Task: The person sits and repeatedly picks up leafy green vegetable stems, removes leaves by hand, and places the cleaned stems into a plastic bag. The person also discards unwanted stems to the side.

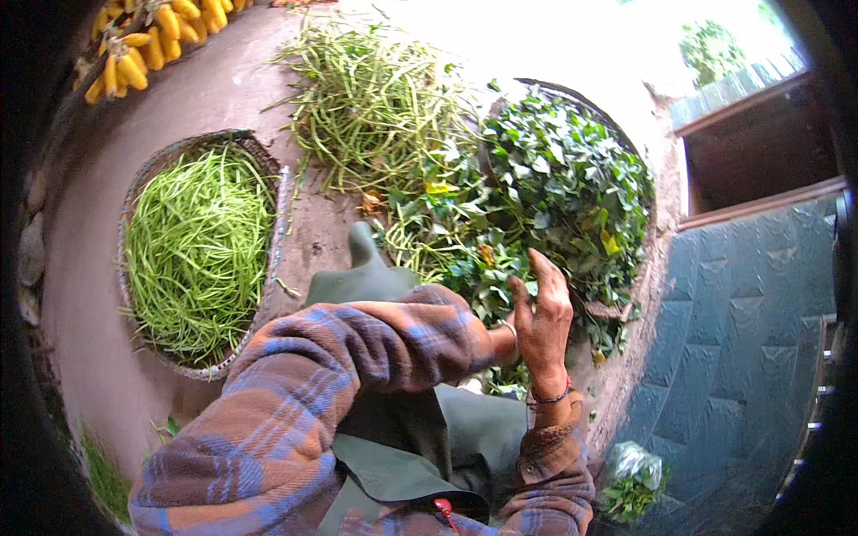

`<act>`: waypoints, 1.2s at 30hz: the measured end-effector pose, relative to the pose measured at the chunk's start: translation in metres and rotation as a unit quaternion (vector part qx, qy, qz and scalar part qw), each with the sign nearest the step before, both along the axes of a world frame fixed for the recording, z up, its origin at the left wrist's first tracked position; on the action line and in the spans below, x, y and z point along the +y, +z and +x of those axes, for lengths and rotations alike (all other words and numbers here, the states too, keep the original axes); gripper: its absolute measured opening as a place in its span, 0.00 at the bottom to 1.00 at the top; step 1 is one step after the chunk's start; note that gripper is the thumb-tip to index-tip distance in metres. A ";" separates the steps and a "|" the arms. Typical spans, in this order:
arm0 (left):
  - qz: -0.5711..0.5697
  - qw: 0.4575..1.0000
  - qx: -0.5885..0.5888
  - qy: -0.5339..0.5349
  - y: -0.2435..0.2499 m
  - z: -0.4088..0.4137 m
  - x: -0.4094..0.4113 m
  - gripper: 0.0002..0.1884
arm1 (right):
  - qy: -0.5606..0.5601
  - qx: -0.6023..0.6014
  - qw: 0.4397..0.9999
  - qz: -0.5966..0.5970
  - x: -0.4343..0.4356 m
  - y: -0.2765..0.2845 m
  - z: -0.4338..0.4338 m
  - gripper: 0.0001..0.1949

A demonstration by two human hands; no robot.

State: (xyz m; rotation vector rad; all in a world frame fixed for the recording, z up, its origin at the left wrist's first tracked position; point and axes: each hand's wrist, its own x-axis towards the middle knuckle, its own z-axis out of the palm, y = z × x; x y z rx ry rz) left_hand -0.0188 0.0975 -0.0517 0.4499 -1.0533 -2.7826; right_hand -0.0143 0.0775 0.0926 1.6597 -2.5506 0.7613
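My left forearm, in a plaid sleeve, reaches across to the right. A pale bangle circles its wrist, and my left hand (515, 323) is mostly hidden behind my right hand (548, 311). The right thumb and forefinger stand apart over the near edge of a heap of green leaves (570, 181); its other fingers are largely hidden, so I cannot tell what they hold. The leaves fill a dark-rimmed basket (583, 100) and spill out leftward. Beyond my left forearm lies a loose pile of pale green stalks (382, 100). Further left, thin green stalks (198, 254) fill a woven basket (275, 228).
A blue-green panelled door (704, 321) stands at the right. Near its foot is a clear plastic bag (633, 465) with leafy greens. Yellow corn cobs (157, 43) hang at the upper left. Dark green cloth (362, 275) covers my lap and knee. Stones line the left edge.
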 end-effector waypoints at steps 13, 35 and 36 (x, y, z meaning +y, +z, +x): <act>0.219 0.966 -0.098 -0.091 0.040 0.002 -0.033 0.23 | -0.167 -0.043 0.983 -0.071 0.088 -0.082 -0.012 0.19; -0.203 0.875 -0.039 -0.437 -0.002 0.043 0.008 0.18 | -0.545 -0.071 0.835 0.013 0.276 -0.321 -0.254 0.14; -0.203 0.874 -0.055 -0.437 0.000 0.045 0.002 0.19 | -0.608 -0.125 0.781 0.069 0.299 -0.358 -0.228 0.15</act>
